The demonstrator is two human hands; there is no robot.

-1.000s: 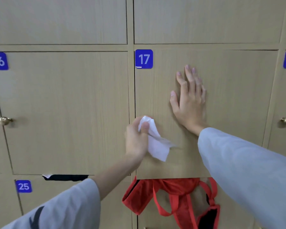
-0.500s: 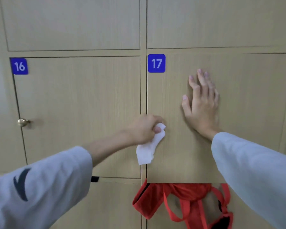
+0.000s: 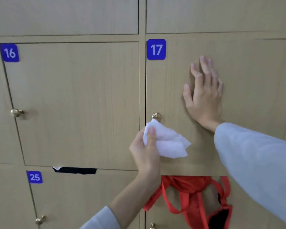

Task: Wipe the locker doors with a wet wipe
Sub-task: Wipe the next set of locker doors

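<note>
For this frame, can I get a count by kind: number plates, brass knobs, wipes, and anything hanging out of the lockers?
Blue number plates: 3, reading 16, 17 and 25
Brass knobs: 4, at and
White wet wipe: 1, held in the left hand
Red bag hanging out: 1
Black fabric sticking out: 1
Total: 10

On door 17 [image 3: 246,76] the right hand [image 3: 205,96] blocks the middle and the brass knob [image 3: 156,116] sticks out at the left edge; door 16 [image 3: 73,100] is bare except its own knob [image 3: 16,112].
</note>
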